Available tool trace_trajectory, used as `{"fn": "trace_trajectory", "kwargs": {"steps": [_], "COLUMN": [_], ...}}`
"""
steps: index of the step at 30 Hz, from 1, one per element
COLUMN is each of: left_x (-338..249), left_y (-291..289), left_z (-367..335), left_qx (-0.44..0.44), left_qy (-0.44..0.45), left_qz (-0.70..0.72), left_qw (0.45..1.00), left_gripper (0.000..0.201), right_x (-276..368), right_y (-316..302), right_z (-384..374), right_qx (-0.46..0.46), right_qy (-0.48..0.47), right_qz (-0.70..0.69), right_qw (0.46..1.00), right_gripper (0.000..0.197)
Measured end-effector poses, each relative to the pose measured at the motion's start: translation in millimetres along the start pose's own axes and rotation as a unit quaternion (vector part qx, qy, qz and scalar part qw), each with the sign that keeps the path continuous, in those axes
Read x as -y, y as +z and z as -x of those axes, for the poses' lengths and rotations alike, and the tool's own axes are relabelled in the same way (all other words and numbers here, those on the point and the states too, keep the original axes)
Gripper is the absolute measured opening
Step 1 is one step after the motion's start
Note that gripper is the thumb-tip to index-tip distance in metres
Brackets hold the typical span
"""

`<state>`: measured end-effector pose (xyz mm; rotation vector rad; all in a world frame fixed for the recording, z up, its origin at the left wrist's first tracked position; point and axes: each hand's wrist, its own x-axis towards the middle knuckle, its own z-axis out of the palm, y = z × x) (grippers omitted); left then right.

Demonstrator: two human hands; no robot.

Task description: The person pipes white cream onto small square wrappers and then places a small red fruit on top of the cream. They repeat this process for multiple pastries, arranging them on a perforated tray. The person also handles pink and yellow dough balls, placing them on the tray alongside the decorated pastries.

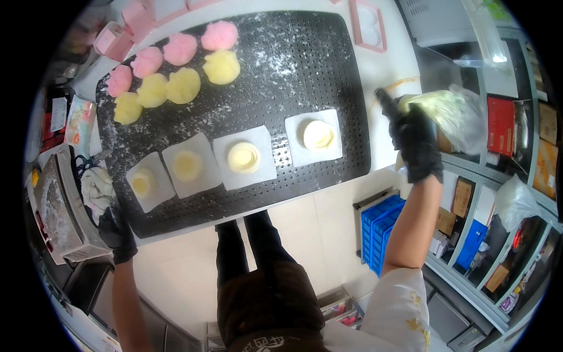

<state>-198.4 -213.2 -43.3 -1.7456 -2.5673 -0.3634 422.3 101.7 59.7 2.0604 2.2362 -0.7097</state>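
My right hand (415,144), in a black glove, is closed on a clear piping bag (441,112) of pale yellow cream, beyond the right edge of the black perforated mat (264,76). One dark finger points out to the left. My left hand (115,236), also gloved in black, is at the mat's lower left corner against a pale crumpled cloth (97,189); its fingers blend into the dark and I cannot make out their grip. Along the near side of the mat lie several white paper squares (226,182), each with a round of pale cream (244,158) on it.
Several pink dough pieces (180,48) and yellow dough pieces (183,85) lie at the mat's far left, amid white powder. Pink boxes (114,41) stand behind. A powdered box (64,205) is at the left. Shelves (492,193) and a blue crate (380,232) are at the right.
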Motion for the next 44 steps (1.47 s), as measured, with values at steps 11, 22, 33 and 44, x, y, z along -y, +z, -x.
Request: {"fn": "trace_trajectory", "kwargs": {"steps": [11,22,33,44], "left_x": [-17.1,-24.9,-205.5,-276.1], "left_y": [-9.5,-41.4,-33.9,-76.1], "left_z": [-4.2,3.5,181.6,227.3], "left_qx": [-0.074,0.066,0.386,0.307], "left_qy": [0.052,-0.12,0.09,0.189], "left_qz": [0.002,0.24,0.352,0.265], "left_qw": [0.996,0.961,0.848,0.894], "left_gripper": [0.029,0.035,0.027,0.037], "right_x": [36.8,-5.8,-167.7,-180.6], "right_y": [16.9,-85.2,-29.7,61.8], "right_z": [54.4,370.2,605.8,474.4], "right_qx": [-0.181,-0.164,-0.382,-0.09], "right_qy": [0.073,0.204,0.317,0.15], "right_qz": [-0.063,-0.083,-0.373,-0.553], "right_qw": [0.979,0.962,0.784,0.815], "right_gripper": [0.052,0.041,0.012,0.021]}}
